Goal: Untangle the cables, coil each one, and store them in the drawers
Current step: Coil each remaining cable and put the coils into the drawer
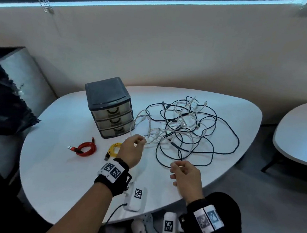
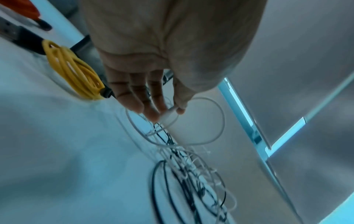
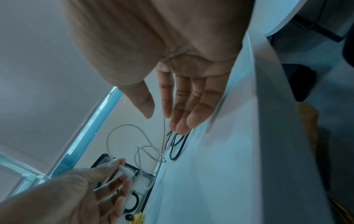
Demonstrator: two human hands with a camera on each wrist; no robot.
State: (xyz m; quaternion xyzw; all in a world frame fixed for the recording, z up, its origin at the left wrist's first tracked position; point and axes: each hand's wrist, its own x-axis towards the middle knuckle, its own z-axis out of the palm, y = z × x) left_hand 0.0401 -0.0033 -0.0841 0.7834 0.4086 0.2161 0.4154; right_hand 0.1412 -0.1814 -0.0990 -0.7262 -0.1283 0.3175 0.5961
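Right hand (image 1: pixel 186 177) open; left hand (image 1: pixel 130 149) pinches white cable (image 1: pixel 148 130).

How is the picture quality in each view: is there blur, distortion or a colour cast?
Head view: fairly sharp, wide-angle bending at the table edge, dim light. Left wrist view: bluish cast, left hand soft, white cable clear. Right wrist view: right hand blurred, strongly tilted.
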